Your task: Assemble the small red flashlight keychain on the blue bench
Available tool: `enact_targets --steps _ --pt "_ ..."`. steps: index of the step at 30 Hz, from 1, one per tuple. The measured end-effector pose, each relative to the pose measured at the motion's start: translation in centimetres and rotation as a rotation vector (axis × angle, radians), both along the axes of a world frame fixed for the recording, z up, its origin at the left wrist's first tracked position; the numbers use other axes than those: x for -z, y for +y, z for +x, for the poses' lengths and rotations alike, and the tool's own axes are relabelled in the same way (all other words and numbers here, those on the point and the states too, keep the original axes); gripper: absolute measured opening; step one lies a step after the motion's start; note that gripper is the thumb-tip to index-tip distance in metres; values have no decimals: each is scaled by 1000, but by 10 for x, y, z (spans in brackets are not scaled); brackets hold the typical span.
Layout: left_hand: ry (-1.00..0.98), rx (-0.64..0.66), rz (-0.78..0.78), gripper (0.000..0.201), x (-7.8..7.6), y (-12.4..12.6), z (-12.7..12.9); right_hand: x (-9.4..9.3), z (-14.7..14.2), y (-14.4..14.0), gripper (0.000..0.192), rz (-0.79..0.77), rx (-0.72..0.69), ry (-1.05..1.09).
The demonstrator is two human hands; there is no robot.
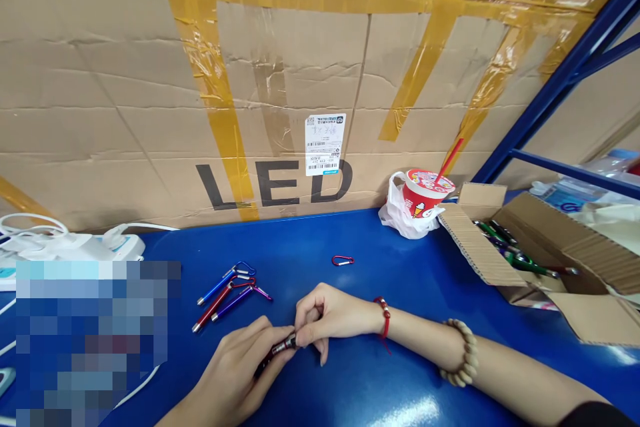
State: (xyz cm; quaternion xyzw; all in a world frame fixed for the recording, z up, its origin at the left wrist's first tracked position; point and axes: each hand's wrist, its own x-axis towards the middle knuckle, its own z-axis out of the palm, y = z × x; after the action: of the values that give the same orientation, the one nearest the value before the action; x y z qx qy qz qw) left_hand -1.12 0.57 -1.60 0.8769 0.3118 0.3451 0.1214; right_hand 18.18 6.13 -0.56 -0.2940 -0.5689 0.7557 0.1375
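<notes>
My left hand [235, 373] grips a dark red pen [277, 350] near the table's [350, 240] front edge; my right hand [323, 317] pinches its tip (small part, I judge). A slip could send it rolling toward the finished pens [225, 290] at left.

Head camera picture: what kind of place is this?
Probably a packing or assembly workbench in a warehouse: a blue table, a big taped carton marked LED, an open box of pen lights, and blue shelving.
</notes>
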Motion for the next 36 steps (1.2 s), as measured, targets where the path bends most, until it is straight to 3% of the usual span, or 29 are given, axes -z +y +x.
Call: enact_targets --steps 7,15,26,32,36 --pt "-7 -22 27 17 -3 0 3 1 1 -1 44 31 -8 -11" --pt "18 -58 -92 20 -4 0 3 -8 -1 -6 46 98 -59 -55" --pt "139 -160 -108 36 -6 0 4 0 -1 -7 51 198 -58 -121" --pt "135 -242 -172 23 -7 -2 6 2 -3 -8 45 212 -35 -102" --pt "193 -216 -140 22 -7 0 5 -1 -5 -10 45 240 -5 -99"
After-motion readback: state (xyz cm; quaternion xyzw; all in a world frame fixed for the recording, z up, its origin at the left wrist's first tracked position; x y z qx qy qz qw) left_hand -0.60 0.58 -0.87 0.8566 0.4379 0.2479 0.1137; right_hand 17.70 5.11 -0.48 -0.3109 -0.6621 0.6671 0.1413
